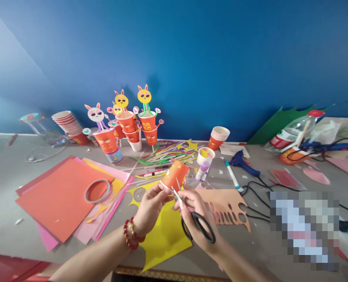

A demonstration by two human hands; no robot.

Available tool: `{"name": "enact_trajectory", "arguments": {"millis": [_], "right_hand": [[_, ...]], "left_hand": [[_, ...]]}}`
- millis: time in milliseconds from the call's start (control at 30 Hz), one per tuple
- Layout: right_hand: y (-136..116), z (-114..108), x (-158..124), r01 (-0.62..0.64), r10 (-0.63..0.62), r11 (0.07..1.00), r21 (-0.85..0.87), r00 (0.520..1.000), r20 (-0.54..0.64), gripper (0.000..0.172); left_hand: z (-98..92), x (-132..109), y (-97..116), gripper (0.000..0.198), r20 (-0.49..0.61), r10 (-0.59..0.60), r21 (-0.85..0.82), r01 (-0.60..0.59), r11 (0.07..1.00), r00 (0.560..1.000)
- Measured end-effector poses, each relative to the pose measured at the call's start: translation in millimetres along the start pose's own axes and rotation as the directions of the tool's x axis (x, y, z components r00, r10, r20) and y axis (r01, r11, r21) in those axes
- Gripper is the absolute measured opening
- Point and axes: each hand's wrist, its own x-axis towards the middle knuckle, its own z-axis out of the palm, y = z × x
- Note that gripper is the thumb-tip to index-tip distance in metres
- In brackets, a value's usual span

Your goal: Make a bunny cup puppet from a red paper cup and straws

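Near the middle of the view, my left hand (152, 205) grips an orange paper cup (175, 175) by its white rim, the cup tilted on its side. Red bead bracelets circle that wrist. My right hand (199, 209) is closed around a pair of scissors (205, 227) with black handles. Their blades are parted and lie against the cup near its rim. Beneath both hands is a yellow paper sheet (165, 239) with round holes cut in it. A peach sheet (221, 196) with cut-outs lies to the right.
Finished-looking cup figures (105, 139) with animal heads stand at the back left. Orange and pink sheets (59, 196) lie left under a tape roll (87, 192). Right of my hands are a glue stick (202, 171), a blue glue gun (246, 164), black cables (253, 188) and a bottle (294, 129).
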Motion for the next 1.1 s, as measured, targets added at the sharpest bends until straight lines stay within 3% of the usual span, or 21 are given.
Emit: {"name": "enact_trajectory", "arguments": {"millis": [133,267,400,733,867,1100], "right_hand": [[-2.1,2.1,1.7,-0.001,0.003,0.996,0.085,0.999,-0.034,0.023],[0.2,1.4,0.5,-0.012,0.013,0.993,0.114,1.000,-0.001,0.025],[-0.3,-1.0,-0.3,-0.078,0.071,0.977,0.198,0.997,0.042,0.026],[-12.3,12.8,-0.3,-0.198,0.246,0.836,0.512,0.969,-0.027,0.010],[-12.3,16.4,-1.4,-0.179,0.257,0.846,0.502,0.962,-0.090,0.010],[-5.7,13.7,0.8,-0.096,0.145,0.943,0.317,0.981,-0.132,0.008]], "left_hand": [[0.0,0.8,-1.4,0.014,0.040,-0.064,-0.198,0.071,0.978,0.997],[-1.7,1.6,-0.6,0.011,0.052,-0.122,-0.279,0.132,0.951,0.991],[-2.5,2.1,-0.7,0.014,0.048,-0.094,-0.309,0.104,0.945,0.994],[4.8,-4.5,-0.4,0.022,0.009,0.021,-0.267,-0.018,0.964,1.000],[7.2,-5.5,0.1,0.023,-0.001,0.006,-0.244,-0.006,0.970,1.000],[6.6,-4.7,-2.3,0.017,-0.070,-0.001,-0.183,-0.012,0.983,0.998]]}}
